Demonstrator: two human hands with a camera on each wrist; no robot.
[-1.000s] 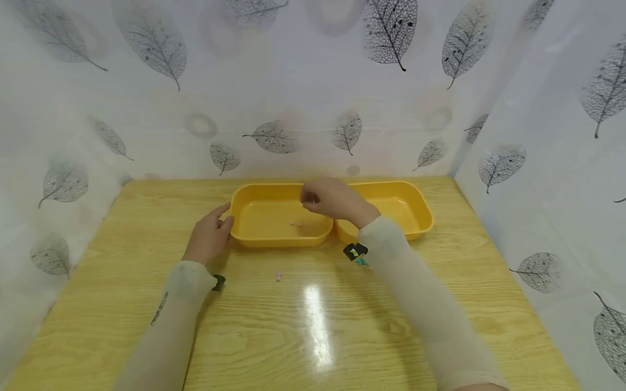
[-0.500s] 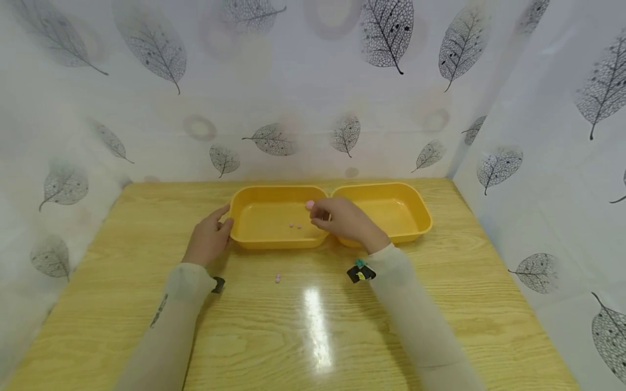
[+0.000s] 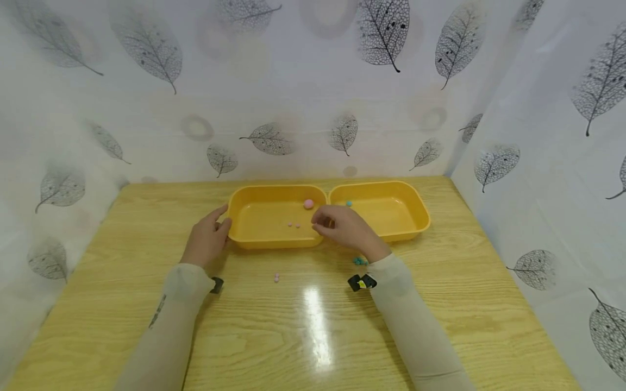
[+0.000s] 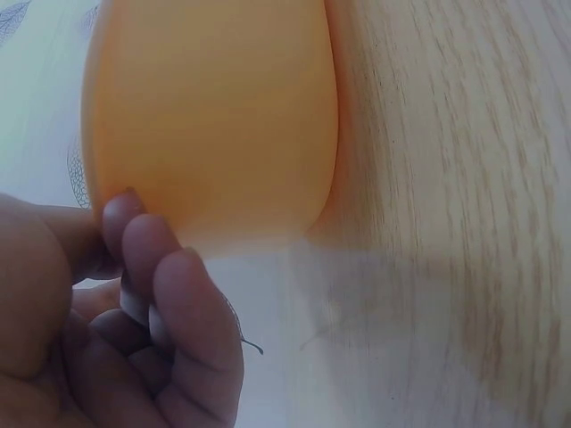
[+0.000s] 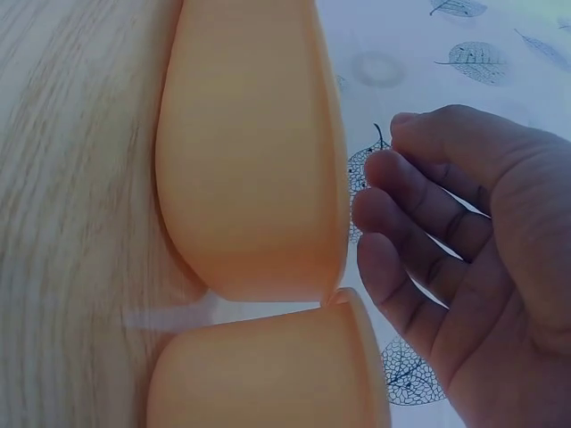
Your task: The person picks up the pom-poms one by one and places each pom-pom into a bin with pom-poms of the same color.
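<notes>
My left hand (image 3: 206, 237) is at the left end of the left yellow tray (image 3: 274, 244). Its thumb and fingertips touch the outer wall, and the left wrist view shows those fingers (image 4: 192, 312) loosely bent. My right hand (image 3: 344, 225) hovers above where the two trays meet, fingers relaxed and gently curved. Nothing shows between its fingertips in the right wrist view. Inside the left tray are a larger pink ball (image 3: 308, 204) and two tiny pink balls (image 3: 294, 225). A small blue ball (image 3: 349, 203) lies in the right yellow tray (image 3: 415, 234), beyond my right hand.
On the table in front of the trays are a small pink piece (image 3: 276, 277) and a cluster of small teal pieces (image 3: 360, 261), close to my right sleeve. A leaf-patterned white curtain (image 3: 293, 98) stands behind the table and along both sides.
My right hand has drawn back toward me and slightly right, uncovering the pink ball, both tiny pink balls and the blue ball. My left hand stays at the left tray's end.
</notes>
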